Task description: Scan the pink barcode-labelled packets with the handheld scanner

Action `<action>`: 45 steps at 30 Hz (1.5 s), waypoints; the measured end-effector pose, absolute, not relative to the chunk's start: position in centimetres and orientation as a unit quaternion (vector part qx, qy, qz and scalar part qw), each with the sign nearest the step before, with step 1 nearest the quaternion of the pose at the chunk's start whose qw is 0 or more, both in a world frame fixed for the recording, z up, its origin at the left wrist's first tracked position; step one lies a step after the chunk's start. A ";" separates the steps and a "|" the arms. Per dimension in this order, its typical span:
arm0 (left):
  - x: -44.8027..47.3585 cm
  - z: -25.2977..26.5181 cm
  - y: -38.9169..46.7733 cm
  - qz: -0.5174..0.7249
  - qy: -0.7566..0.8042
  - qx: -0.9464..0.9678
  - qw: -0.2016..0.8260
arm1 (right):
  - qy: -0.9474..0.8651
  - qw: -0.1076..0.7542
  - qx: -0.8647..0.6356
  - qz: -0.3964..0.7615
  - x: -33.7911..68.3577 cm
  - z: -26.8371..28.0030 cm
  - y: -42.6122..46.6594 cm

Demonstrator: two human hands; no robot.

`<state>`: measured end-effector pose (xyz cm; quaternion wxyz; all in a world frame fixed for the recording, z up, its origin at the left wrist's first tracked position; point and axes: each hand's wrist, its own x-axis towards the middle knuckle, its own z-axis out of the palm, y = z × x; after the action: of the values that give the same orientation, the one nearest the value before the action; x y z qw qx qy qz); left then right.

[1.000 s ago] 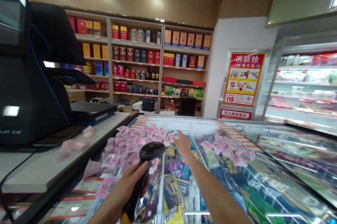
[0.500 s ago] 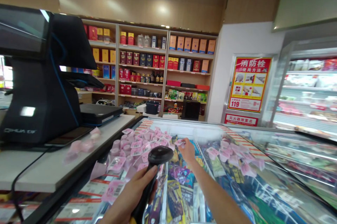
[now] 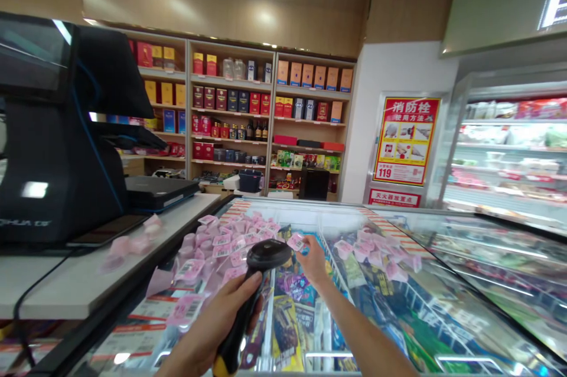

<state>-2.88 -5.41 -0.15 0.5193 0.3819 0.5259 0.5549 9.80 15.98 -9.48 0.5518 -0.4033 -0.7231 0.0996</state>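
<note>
My left hand [image 3: 233, 306] is wrapped round the handle of a black barcode scanner [image 3: 268, 254], whose head points forward and right. Just off the scanner's front, my right hand [image 3: 313, 261] pinches a small pink cup with a barcode label [image 3: 295, 241] between thumb and fingers. The label side faces the scanner and me. Many similar pink cups [image 3: 237, 241] lie heaped on the freezer's glass top, left of and beyond the scanner. A second, smaller group of pink cups [image 3: 374, 247] lies to the right of my right hand.
Under the glass of the chest freezer [image 3: 310, 207] are packaged ice creams [image 3: 283, 330]. On the left, a white counter [image 3: 53, 294] carries a black checkout terminal [image 3: 57, 146] and several pink cups [image 3: 128, 247]. Shelves of boxed goods [image 3: 230, 99] stand behind.
The view has turned slightly right, shifting the scene left. The pink cup in my right hand now shows its barcode label more plainly, close to the scanner head.
</note>
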 end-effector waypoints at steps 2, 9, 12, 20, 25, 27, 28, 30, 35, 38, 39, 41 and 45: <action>-2.6 0.0 -5.6 0.555 0.524 0.378 0.524 | -0.717 0.559 -0.405 0.100 9.8 -9.4 15.8; -2.0 0.5 -5.9 0.564 0.525 0.370 0.520 | -0.702 0.532 -0.470 0.056 11.6 -9.2 15.9; -1.9 0.4 -5.8 0.566 0.525 0.369 0.517 | -0.694 0.487 -0.528 -0.038 13.6 -9.2 16.0; -2.3 0.3 -5.8 0.576 0.527 0.368 0.505 | -0.680 0.403 -0.595 -0.145 17.2 -9.7 16.6; -2.9 0.4 -5.9 0.572 0.533 0.367 0.503 | -0.656 0.393 -0.628 -0.146 18.6 -9.8 17.8; -3.3 0.3 -5.9 0.575 0.534 0.370 0.498 | -0.651 0.398 -0.631 -0.143 18.8 -9.8 18.1; -3.5 0.2 -5.9 0.577 0.536 0.370 0.493 | -0.652 0.403 -0.626 -0.141 18.8 -9.8 18.2; -3.9 0.1 -6.0 0.579 0.540 0.368 0.488 | -0.662 0.419 -0.606 -0.140 18.0 -9.7 17.9; -5.1 -0.1 -6.4 0.576 0.557 0.360 0.479 | -0.722 0.442 -0.527 -0.074 13.2 -8.9 16.0; -5.8 -0.1 -6.8 0.569 0.568 0.351 0.480 | -0.777 0.429 -0.459 -0.028 9.7 -8.5 15.2; -6.0 -0.1 -7.0 0.569 0.570 0.348 0.479 | -0.794 0.419 -0.439 -0.018 8.6 -8.5 15.1; -6.3 -0.1 -7.3 0.576 0.568 0.343 0.477 | -0.818 0.396 -0.418 -0.002 6.8 -8.5 15.3; -6.2 -0.3 -7.6 0.588 0.566 0.347 0.462 | -0.834 0.357 -0.420 0.013 4.4 -8.7 16.2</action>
<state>-6.24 -7.58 -0.30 0.4620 0.3472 0.5659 0.5881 4.45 16.23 -8.68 0.3571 -0.4201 -0.8342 0.0127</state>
